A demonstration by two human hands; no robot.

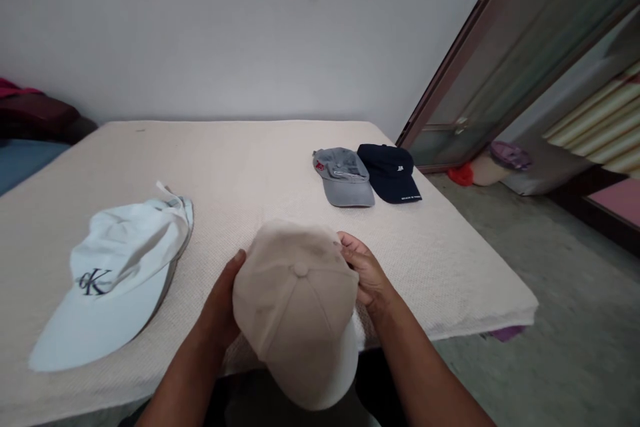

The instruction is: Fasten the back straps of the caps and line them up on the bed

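Observation:
A beige baseball cap [300, 300] is held between both hands over the near edge of the table, its crown up and its brim pointing toward me. My left hand [225, 300] grips the cap's left side; most of its fingers are hidden behind or under the cap. On the other side, my right hand [363, 270] pinches the cap's edge with thumb and fingers. A pale blue cap [120, 260] with dark letters and a loose strap lies to the left of my left hand, touching neither hand.
Farther back on the right, a grey cap [345, 177] rests against a navy cap [393, 170]. All lie on a cream cloth-covered table [225, 153]. A white wall [250, 33] stands behind it, and a glass-panelled door [480, 80] is at the right.

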